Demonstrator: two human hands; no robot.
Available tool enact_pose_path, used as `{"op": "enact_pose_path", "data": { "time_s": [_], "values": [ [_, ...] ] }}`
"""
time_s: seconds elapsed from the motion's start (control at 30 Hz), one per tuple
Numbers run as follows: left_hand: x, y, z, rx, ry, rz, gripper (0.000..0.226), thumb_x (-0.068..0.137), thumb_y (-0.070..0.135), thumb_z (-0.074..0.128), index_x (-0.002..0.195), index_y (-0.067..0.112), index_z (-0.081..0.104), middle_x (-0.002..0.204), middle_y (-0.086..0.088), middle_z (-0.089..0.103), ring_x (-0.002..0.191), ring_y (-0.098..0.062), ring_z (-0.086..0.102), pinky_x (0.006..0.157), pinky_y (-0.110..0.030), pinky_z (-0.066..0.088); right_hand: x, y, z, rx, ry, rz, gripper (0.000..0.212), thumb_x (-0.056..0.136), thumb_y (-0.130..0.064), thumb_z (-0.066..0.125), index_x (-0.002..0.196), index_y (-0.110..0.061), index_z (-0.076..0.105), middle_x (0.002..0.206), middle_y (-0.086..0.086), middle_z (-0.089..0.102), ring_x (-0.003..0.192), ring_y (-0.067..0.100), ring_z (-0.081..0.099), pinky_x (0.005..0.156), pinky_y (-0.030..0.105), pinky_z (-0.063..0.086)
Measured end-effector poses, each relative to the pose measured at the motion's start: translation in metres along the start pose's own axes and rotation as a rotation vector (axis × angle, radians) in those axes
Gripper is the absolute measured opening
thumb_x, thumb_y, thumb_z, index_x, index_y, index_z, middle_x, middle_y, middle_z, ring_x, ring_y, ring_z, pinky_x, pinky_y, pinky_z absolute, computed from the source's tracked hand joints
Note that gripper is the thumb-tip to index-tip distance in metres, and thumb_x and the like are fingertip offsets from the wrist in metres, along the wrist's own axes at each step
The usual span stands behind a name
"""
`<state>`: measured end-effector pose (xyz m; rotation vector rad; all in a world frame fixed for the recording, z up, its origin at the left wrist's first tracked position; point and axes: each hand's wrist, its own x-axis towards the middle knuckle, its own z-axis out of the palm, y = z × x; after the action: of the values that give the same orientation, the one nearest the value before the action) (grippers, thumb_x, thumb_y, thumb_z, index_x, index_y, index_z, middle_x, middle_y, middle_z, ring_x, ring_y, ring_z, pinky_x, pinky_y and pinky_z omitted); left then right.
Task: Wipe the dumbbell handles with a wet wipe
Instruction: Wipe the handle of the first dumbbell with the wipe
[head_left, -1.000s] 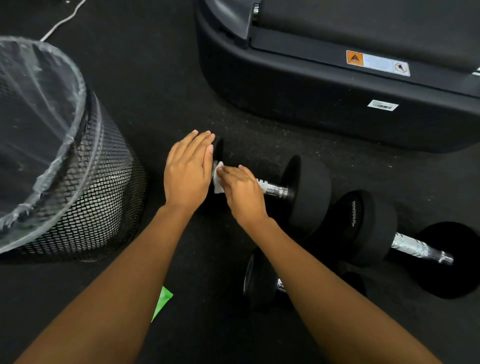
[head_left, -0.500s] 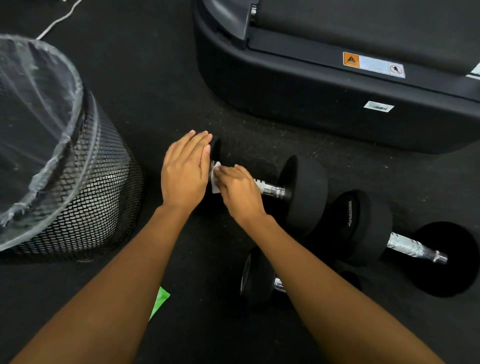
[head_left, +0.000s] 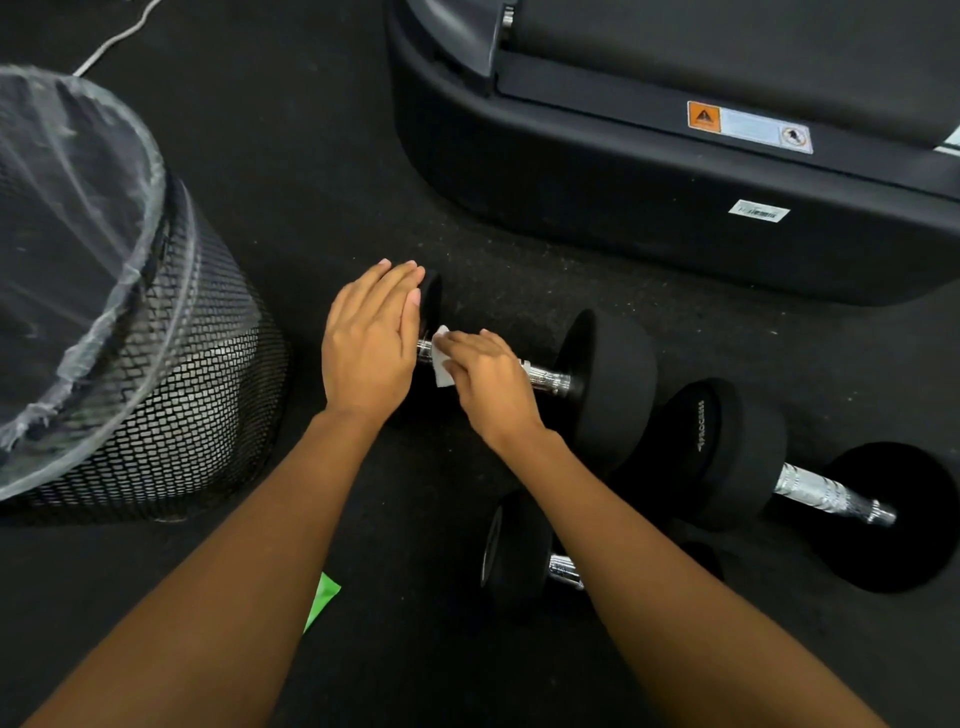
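Note:
A black dumbbell with a chrome handle lies on the dark floor in the middle. My left hand rests flat, fingers straight, on its left weight head. My right hand grips a white wet wipe wrapped on the handle near its left end. A second dumbbell lies to the right with its chrome handle bare. Part of a third dumbbell shows under my right forearm.
A black mesh bin lined with a clear bag stands at the left. A treadmill base fills the back right. A green packet peeks out by my left forearm. A white cable runs at top left.
My right hand with the wipe has slid slightly right along the handle, baring a bit of chrome beside the left weight head. My left hand stays on the head.

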<state>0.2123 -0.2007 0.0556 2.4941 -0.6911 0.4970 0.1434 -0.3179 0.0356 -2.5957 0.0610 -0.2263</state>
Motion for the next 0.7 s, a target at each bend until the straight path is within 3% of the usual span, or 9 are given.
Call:
{"op": "enact_pose_path", "data": {
  "time_s": [0.2, 0.3, 0.43, 0.53, 0.63, 0.7],
  "values": [
    [0.001, -0.001, 0.001, -0.009, 0.002, 0.002, 0.038, 0.099, 0.023, 0.032, 0.123, 0.010, 0.058, 0.127, -0.003, 0.059, 0.126, -0.018, 0.045, 0.105, -0.025, 0.024, 0.005, 0.006, 0.000, -0.057, 0.000, 0.156, 0.027, 0.098, -0.016, 0.043, 0.114, -0.004, 0.061, 0.109, 0.012, 0.067, 0.100, 0.028, 0.060, 0.102, 0.033, 0.030],
    [0.000, -0.001, 0.002, -0.006, 0.013, 0.003, 0.037, 0.099, 0.022, 0.033, 0.122, 0.010, 0.059, 0.127, -0.002, 0.059, 0.126, -0.018, 0.045, 0.105, -0.025, 0.024, -0.003, 0.003, 0.008, -0.087, 0.053, 0.123, 0.024, 0.091, -0.004, 0.053, 0.114, -0.002, 0.062, 0.107, 0.013, 0.067, 0.100, 0.027, 0.061, 0.106, 0.037, 0.032],
    [0.000, -0.002, 0.002, -0.002, 0.018, 0.005, 0.036, 0.099, 0.022, 0.034, 0.122, 0.010, 0.059, 0.127, -0.002, 0.059, 0.126, -0.017, 0.045, 0.105, -0.025, 0.024, -0.004, 0.000, 0.012, -0.048, 0.040, 0.032, 0.043, 0.077, 0.010, 0.062, 0.118, -0.002, 0.060, 0.116, 0.014, 0.064, 0.110, 0.026, 0.059, 0.109, 0.036, 0.028],
    [0.000, -0.002, 0.003, 0.000, 0.023, 0.011, 0.036, 0.099, 0.021, 0.034, 0.122, 0.009, 0.059, 0.126, -0.002, 0.060, 0.126, -0.017, 0.046, 0.105, -0.023, 0.023, 0.008, 0.001, 0.000, -0.078, -0.026, 0.091, 0.026, 0.093, -0.005, 0.048, 0.115, -0.004, 0.061, 0.110, 0.012, 0.066, 0.102, 0.026, 0.060, 0.104, 0.032, 0.030],
    [0.000, -0.002, 0.002, -0.003, 0.027, 0.013, 0.036, 0.099, 0.021, 0.034, 0.122, 0.009, 0.059, 0.126, -0.002, 0.060, 0.126, -0.017, 0.046, 0.106, -0.022, 0.022, 0.012, 0.007, -0.008, -0.141, -0.111, 0.156, 0.027, 0.099, -0.016, 0.039, 0.108, -0.003, 0.061, 0.101, 0.014, 0.066, 0.092, 0.030, 0.060, 0.089, 0.036, 0.040],
    [0.000, -0.002, 0.002, 0.000, 0.029, 0.010, 0.036, 0.099, 0.021, 0.034, 0.122, 0.010, 0.059, 0.126, -0.002, 0.060, 0.125, -0.017, 0.046, 0.106, -0.022, 0.021, 0.008, 0.008, -0.007, -0.108, -0.065, 0.178, 0.025, 0.098, -0.015, 0.042, 0.108, -0.004, 0.062, 0.101, 0.014, 0.066, 0.092, 0.030, 0.059, 0.088, 0.036, 0.042]
  ]
}}
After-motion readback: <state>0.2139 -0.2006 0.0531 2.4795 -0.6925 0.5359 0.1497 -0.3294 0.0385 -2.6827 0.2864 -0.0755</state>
